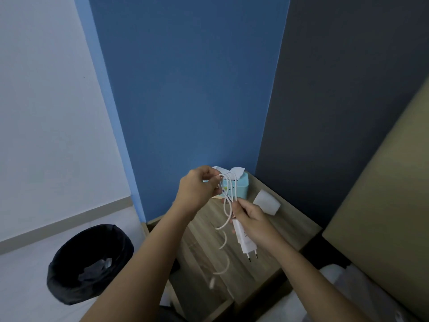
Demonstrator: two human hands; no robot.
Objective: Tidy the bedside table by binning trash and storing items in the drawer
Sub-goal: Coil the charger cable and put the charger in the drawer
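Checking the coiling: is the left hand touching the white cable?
Touching. The head view shows the left hand pinching the white cable loops at their top.

1. A white charger cable (228, 196) hangs in loose loops above the tabletop (274, 231), its free end dangling blurred.
2. Its white plug adapter (245, 240) is tilted, prongs pointing down and toward the camera.
3. A light blue tissue box (239, 188) sits at the tabletop's back corner.
4. A white cup (267, 202) lies on its side near the box.
5. A black-lined bin (90, 263) stands on the floor, left of the tabletop, scraps inside.

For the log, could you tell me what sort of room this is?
Probably a bedroom: a wooden bedside table in the corner, a padded headboard beside it, a tissue box on top.
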